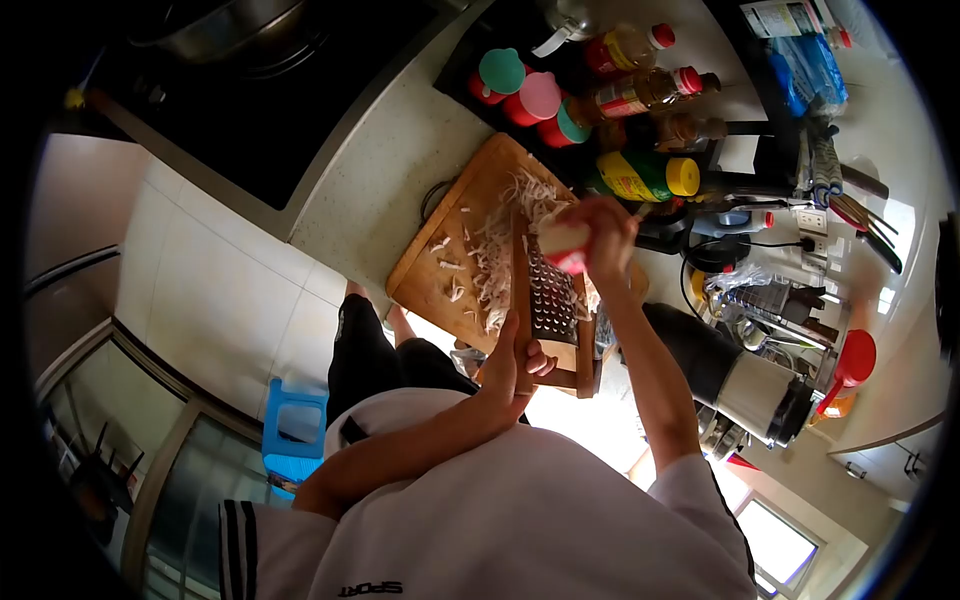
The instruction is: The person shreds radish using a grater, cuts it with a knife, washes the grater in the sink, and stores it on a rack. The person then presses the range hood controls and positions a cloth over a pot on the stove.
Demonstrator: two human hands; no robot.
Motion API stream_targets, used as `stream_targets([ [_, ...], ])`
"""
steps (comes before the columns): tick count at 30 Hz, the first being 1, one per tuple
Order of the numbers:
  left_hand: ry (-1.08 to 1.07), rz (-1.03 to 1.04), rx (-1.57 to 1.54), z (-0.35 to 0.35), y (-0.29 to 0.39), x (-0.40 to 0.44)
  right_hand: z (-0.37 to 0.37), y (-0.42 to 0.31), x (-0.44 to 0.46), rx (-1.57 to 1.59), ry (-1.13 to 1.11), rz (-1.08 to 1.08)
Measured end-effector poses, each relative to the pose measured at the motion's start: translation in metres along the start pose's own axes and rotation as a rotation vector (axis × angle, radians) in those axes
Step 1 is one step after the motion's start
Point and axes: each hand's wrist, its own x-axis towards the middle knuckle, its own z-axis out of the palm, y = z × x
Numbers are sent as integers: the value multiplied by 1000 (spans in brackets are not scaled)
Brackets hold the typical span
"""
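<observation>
My left hand (512,362) is wrapped round the near end of the wooden frame of a grater (553,297), whose metal plate is full of raised holes. The grater rests tilted on a wooden chopping board (425,270). My right hand (605,235), somewhat blurred, grips a red-skinned radish (563,245) with a pale cut face, at the upper part of the plate. Pale pinkish shreds (492,265) lie heaped on the board beside the grater, with a few loose bits scattered to the left.
Several bottles (640,95) and lidded jars (503,72) line the back of the counter (375,150). A black hob (250,110) with a pan (225,30) is at the upper left. To the right stand a dark appliance (745,390) and a dish rack. A blue stool (295,425) sits on the floor.
</observation>
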Motion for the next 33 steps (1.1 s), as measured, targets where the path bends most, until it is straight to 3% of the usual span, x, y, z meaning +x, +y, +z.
stream_targets([
  [4, 29, -17, 5, 1, -1, -4, -22, -39, -90, 272, -102, 120],
  [6, 74, -36, -22, -2, -6, -1, -9, -34, -89, -115, 29, -42],
  [8, 110, -27, -85, 2, -8, -4, 5, -6, -52, -269, 161, -57],
  [11, 72, 3, -161, -1, -7, -2, 21, 22, 12, 136, 49, 110],
  [14, 30, 21, -114, 0, -13, 3, 2, 40, 32, -61, 63, 22],
  [17, 53, 15, 29, -2, -8, 1, -5, 15, 13, 5, 102, -3],
  [18, 52, 23, 13, 0, -6, -1, -6, -4, -1, 135, 207, 85],
  [23, 63, 14, -11, 1, -9, 2, -15, -44, -92, 172, 21, 1],
  [26, 71, -10, -33, 4, -9, 4, -8, 0, -64, -103, 233, -3],
  [28, 95, -25, -48, 2, -10, 4, 3, 32, -12, -154, 107, -158],
  [30, 74, -2, -30, -3, -14, 1, 19, 43, 24, -146, 207, -95],
  [33, 51, 25, -106, -1, -12, 6, 22, 52, 55, 13, 86, -121],
])
